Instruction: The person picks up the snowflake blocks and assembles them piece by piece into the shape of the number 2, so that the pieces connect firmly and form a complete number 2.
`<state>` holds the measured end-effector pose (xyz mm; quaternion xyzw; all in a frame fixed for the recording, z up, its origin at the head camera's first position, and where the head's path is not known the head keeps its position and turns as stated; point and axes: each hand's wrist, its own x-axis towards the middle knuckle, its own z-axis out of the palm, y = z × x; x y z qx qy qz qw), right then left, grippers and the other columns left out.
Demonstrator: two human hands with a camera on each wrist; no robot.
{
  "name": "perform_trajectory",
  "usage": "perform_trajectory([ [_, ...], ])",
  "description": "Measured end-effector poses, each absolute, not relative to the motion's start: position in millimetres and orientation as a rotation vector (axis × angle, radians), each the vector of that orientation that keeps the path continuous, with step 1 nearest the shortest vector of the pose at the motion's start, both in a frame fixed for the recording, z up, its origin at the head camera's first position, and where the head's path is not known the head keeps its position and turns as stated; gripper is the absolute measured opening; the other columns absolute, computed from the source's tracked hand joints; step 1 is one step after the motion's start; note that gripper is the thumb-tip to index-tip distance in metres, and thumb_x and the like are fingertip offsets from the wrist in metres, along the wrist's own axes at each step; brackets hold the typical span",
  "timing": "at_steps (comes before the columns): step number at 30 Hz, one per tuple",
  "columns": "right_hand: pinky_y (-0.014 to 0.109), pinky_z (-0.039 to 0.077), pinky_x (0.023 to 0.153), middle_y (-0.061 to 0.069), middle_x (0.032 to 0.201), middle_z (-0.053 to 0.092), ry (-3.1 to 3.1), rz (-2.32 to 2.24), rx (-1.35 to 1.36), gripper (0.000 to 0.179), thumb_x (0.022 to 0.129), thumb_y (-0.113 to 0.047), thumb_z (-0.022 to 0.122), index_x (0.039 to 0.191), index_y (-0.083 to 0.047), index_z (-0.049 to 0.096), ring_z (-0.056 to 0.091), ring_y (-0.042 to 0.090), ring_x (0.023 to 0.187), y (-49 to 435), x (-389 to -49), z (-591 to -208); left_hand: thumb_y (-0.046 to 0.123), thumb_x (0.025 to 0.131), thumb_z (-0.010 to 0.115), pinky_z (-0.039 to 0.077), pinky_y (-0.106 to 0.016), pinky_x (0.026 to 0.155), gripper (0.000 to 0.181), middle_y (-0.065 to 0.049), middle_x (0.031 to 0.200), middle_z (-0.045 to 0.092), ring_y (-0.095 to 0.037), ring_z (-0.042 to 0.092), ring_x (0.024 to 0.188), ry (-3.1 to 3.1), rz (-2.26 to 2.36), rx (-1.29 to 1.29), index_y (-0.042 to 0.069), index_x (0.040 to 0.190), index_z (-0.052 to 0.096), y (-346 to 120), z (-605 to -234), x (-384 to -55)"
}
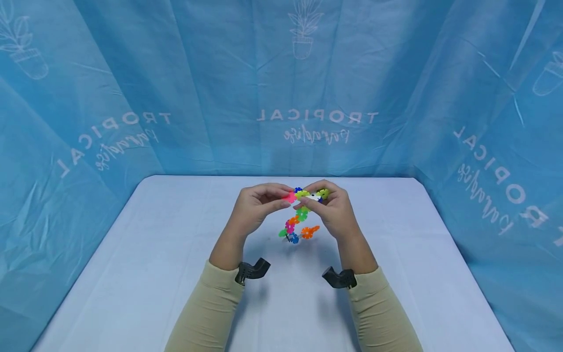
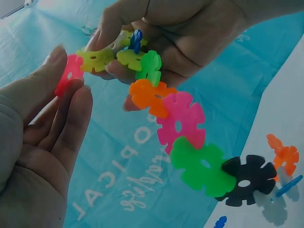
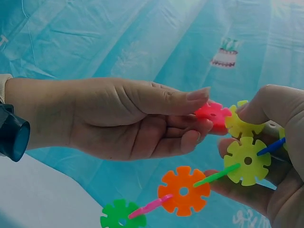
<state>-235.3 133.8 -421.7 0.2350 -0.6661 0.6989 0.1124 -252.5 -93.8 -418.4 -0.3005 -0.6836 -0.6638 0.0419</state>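
- Head view: we see a long chain (image 1: 302,215) of bright plastic discs, held up over the white surface (image 1: 184,293) in front of a blue curtain (image 1: 220,73); we cannot tell whether its lowest part touches down.
- The left grip (image 1: 252,208) pinches a pinkish-red disc (image 1: 289,198) at one end, while the right grip (image 1: 333,209) holds the yellow and white stretch beside it.
- Below both, the chain droops in a curve through green, orange and pink to a blue disc (image 1: 293,238), with more orange off to the right.
- Left wrist view: we see each disc flat, with a small central hole and notches that leave petals like a flower's.
- Leading away from the right grip, we follow a green disc (image 2: 151,66), an orange disc (image 2: 149,92), a magenta disc (image 2: 185,110), another green disc (image 2: 197,164), a black disc (image 2: 259,176) and a see-through disc (image 2: 273,209).
- The left grip is narrow, thumb and fingers on the pinkish-red disc, which meets a yellow disc (image 2: 97,64); we cannot tell whether they are slotted together.
- Right wrist view: the right grip's thumb lies on that yellow disc.
- Beneath it a second yellow disc (image 3: 237,168) faces us; the orange disc shows its full round, while the green and magenta ones beside it look like thin bars, edge-on.
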Motion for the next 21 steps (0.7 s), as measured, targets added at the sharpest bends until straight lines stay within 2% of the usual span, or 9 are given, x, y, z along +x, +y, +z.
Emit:
perform_trajectory([
  [3,0.036,0.061,0.081,0.017,0.108,0.069,-1.975,2.050,0.724,0.012,0.100,0.000,0.072,0.111,0.001,0.071,0.076,0.034,0.085,134.3,-236.1,-422.6,0.002,0.094,0.080,0.061,-0.040,0.086,0.013,-0.006,0.120,0.074,-0.030,0.071,0.103,-2.105,-2.001,-0.949,0.005,0.106,0.082,-95.8,-419.4,-253.8],
  [11,0.043,0.060,0.089,0.020,0.111,0.068,-1.960,2.092,0.811,0.013,0.100,0.003,0.070,0.113,0.003,0.069,0.076,0.037,0.088,136.6,-237.0,-423.7,0.001,0.094,0.080,0.061,-0.040,0.084,0.013,-0.008,0.117,0.075,-0.031,0.071,0.102,-2.083,-2.011,-0.992,0.004,0.106,0.083,-96.3,-421.0,-257.2],
  [21,0.039,0.061,0.084,0.017,0.114,0.067,-2.001,2.027,0.812,0.014,0.099,0.001,0.073,0.113,0.002,0.070,0.075,0.033,0.092,135.5,-236.1,-423.6,-0.004,0.092,0.080,0.061,-0.042,0.085,0.012,-0.009,0.115,0.076,-0.031,0.072,0.104,-2.039,-2.004,-1.011,0.002,0.102,0.083,-95.2,-420.8,-257.0],
])
